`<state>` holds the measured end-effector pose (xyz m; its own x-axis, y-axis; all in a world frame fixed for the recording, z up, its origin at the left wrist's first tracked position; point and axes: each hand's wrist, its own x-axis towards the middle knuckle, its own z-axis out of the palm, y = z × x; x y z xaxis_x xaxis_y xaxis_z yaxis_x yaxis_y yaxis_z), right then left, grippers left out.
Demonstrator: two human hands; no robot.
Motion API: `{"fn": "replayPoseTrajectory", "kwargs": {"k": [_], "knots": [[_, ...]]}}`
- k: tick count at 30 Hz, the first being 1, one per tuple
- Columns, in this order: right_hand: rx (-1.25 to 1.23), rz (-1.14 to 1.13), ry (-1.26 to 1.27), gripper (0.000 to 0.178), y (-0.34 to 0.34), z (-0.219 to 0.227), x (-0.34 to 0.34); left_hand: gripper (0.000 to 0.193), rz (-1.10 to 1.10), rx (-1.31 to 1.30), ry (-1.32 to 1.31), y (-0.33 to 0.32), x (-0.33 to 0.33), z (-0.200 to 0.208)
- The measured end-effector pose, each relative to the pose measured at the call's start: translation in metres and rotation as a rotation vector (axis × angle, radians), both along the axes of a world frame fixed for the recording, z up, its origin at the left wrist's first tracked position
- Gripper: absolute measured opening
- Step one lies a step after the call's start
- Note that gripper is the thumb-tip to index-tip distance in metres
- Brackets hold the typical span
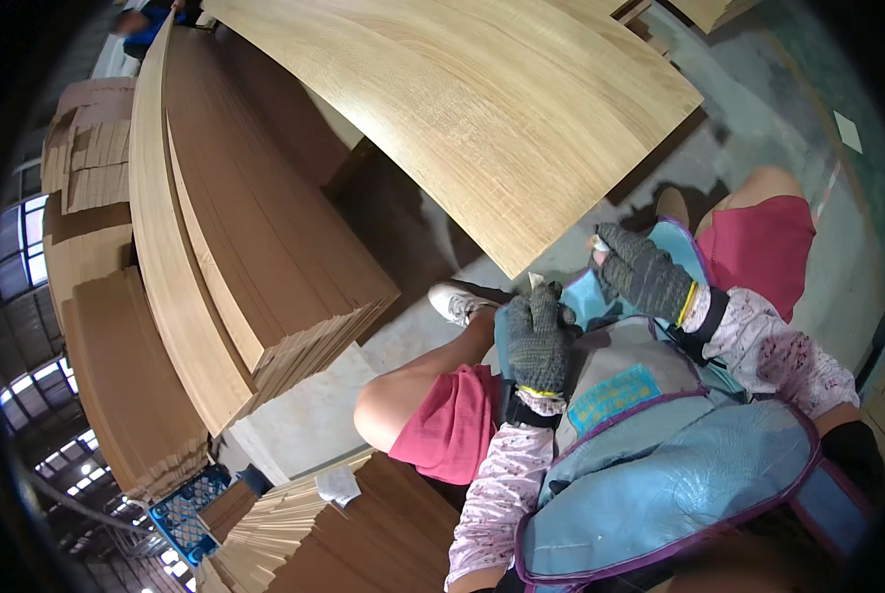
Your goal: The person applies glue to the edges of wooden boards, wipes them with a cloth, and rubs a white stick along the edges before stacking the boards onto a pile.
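Note:
My left hand (537, 341), in a dark grey knitted glove, is held close to the near corner of a large light wood-grain panel (502, 109). Its fingers are curled, and a small pale bit shows at their tips. My right hand (647, 274), gloved alike, is over the lap of my blue apron (670, 484), clear of the panel's edge. The fingers there are bent together, with something small and whitish at the tips. Whether these pale bits are held pieces or bare fingertips, I cannot make out.
Left of the panel rises a tall stack of brown boards (274, 208), with a light board (156, 227) bowed along its side. More board stacks (116, 366) stand farther left and at lower left (363, 534), near a blue crate (180, 514). Another person (146, 25) is at the top left.

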<state>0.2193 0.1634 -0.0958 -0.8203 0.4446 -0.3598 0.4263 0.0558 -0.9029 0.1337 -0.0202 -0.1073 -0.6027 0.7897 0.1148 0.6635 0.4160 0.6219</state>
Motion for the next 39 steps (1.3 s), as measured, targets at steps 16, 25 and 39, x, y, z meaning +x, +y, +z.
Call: {"fn": "replayPoseTrajectory", "kwargs": {"k": [16,25,39], "knots": [[0.702,0.151,0.194,0.029,-0.023,0.025,-0.018,0.016,0.452,0.257,-1.114,0.002,-0.001,0.014],[1.039,0.252,0.275,0.026,-0.020,0.029,-0.033,0.009,0.417,0.360,-0.884,0.005,0.004,0.019],[1.222,0.384,0.236,0.023,-0.009,0.015,-0.038,0.028,0.546,0.372,-1.063,0.005,0.006,0.006]]}}
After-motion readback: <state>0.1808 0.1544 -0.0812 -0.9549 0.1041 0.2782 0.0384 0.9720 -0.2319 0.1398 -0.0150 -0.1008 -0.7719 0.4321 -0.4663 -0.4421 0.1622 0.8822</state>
